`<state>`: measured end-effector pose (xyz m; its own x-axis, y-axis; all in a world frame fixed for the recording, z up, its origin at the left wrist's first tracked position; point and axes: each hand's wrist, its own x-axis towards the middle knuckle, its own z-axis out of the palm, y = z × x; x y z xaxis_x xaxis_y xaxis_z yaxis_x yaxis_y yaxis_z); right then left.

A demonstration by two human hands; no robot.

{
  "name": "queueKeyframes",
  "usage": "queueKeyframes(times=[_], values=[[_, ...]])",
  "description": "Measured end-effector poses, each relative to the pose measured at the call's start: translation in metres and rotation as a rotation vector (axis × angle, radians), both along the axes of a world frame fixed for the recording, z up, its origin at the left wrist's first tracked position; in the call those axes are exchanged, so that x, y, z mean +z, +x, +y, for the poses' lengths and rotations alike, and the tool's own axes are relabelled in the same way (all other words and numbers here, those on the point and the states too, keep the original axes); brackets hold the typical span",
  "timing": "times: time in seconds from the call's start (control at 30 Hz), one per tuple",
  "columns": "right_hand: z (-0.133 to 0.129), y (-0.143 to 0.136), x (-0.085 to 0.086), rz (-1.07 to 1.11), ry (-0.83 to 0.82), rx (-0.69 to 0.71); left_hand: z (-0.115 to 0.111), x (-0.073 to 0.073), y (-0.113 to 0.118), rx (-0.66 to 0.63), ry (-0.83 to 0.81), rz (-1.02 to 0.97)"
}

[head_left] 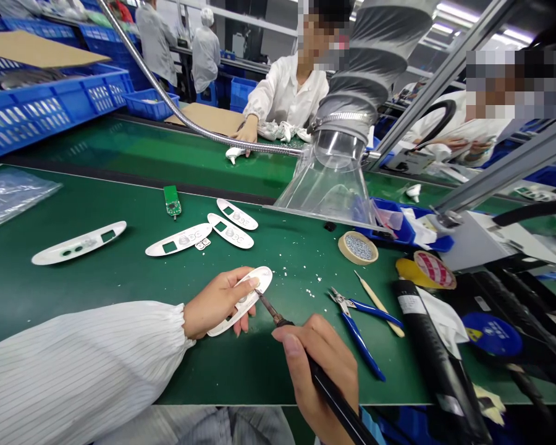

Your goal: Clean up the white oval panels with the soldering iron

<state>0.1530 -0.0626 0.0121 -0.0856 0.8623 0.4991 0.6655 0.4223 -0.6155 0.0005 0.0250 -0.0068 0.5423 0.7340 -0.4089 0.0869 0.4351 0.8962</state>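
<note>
My left hand (220, 301) is closed on a white oval plastic cover (265, 279), tilted above the green mat, with the thumb pressed on its inner face. In my right hand (322, 364) is a soldering iron (324, 386) with a black handle, gripped like a pen. Its tip meets the cover close to my left thumb; whether it touches the plastic or a small part there I cannot tell. Beyond my left hand lie several similar white covers (178, 240), one with a small part beside it. A green circuit board (171, 201) rests behind them.
Blue-handled cutters (359, 315), a wooden-handled pick (377, 300) and a round tub of small metal pieces (358, 247) lie to the right. A clear fume hood (331, 191) hangs over the mat. Across the green conveyor (167, 145), a co-worker (287, 93) handles a white part.
</note>
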Motion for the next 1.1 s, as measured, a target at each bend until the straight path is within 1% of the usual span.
queueKeyframes(times=[0.13,0.4,0.7,1.1], values=[[-0.0011,0.0017,0.0003,-0.01,0.004,0.014,0.0011,-0.0008,0.0002,0.0,0.002,-0.001],[-0.0023,0.0011,-0.0016,0.055,0.034,0.007,0.0005,-0.0005,-0.0001,-0.001,-0.002,0.01],[0.0006,0.0002,-0.0048,0.053,0.012,0.024,0.0011,-0.0005,0.0009,0.003,-0.007,0.01],[0.0006,0.001,-0.007,0.103,-0.033,-0.016,0.0008,-0.0016,0.0011,0.002,-0.012,0.01]])
